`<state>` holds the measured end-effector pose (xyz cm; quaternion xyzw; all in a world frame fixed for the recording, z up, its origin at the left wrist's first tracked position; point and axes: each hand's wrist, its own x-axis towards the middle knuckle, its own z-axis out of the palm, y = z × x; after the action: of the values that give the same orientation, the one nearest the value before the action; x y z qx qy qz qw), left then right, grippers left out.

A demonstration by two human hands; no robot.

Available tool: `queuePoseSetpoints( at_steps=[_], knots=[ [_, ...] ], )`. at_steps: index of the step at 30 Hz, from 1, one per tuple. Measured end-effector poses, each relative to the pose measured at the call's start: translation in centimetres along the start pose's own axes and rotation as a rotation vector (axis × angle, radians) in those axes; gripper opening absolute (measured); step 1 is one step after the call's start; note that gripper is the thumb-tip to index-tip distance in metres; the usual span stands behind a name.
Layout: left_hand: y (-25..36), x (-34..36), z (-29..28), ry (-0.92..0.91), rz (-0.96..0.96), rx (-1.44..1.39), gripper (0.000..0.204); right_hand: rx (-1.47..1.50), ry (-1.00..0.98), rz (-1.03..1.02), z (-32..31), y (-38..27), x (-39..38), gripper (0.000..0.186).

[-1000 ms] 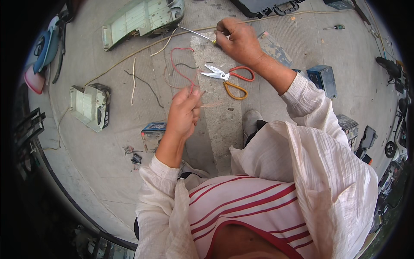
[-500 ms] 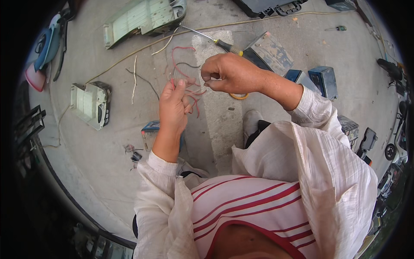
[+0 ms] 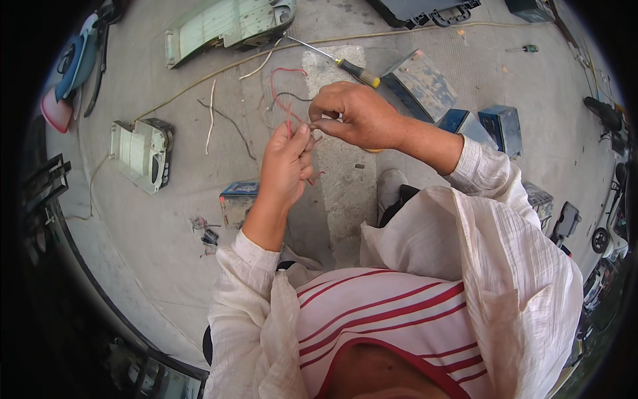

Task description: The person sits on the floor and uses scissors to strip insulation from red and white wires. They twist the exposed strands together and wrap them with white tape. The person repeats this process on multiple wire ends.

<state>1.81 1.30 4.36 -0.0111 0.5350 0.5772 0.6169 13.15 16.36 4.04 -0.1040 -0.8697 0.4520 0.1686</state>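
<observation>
Both my hands are close together over the floor, fingertips meeting. My left hand (image 3: 284,163) is closed around thin red wire (image 3: 273,85), whose loops stick out above the thumb and below the fingers. My right hand (image 3: 355,116) pinches thumb and forefinger together at the left fingertips; what lies in the pinch is too small to make out. Beyond the hands, a dark wire (image 3: 292,95) runs behind the red one. A screwdriver (image 3: 359,72) with a black and yellow handle lies past my right hand.
Box-shaped batteries (image 3: 500,130) stand to the right, and another box (image 3: 238,203) is beside my left forearm. Pale plastic housings (image 3: 143,156) lie left and at the back. A long cord (image 3: 193,90) crosses the floor. A black case (image 3: 425,12) is at the far edge.
My left hand has moved right and up to my right hand, closing the gap between their fingertips. The red wire strands between them are now mostly hidden by the fingers.
</observation>
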Motion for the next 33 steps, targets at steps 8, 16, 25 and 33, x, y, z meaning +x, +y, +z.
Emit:
queuePoseSetpoints(
  at_steps=[8, 16, 25, 33],
  knots=[
    [0.0, 0.1, -0.5, -0.034, 0.035, 0.039, 0.011, 0.155, 0.034, 0.132, -0.1, 0.4, 0.0, 0.012],
    [-0.3, 0.0, -0.3, -0.057, 0.061, 0.044, 0.009, 0.131, 0.213, 0.123, 0.8, 0.0, -0.1, 0.023],
    [-0.7, 0.0, -0.2, -0.063, 0.045, 0.054, 0.009, 0.146, 0.234, 0.233, 0.8, -0.3, -0.1, 0.018],
    [-0.8, -0.1, -0.1, -0.085, 0.043, 0.085, 0.009, 0.401, 0.356, 0.319, 1.2, 0.1, 0.3, 0.013]
  ],
)
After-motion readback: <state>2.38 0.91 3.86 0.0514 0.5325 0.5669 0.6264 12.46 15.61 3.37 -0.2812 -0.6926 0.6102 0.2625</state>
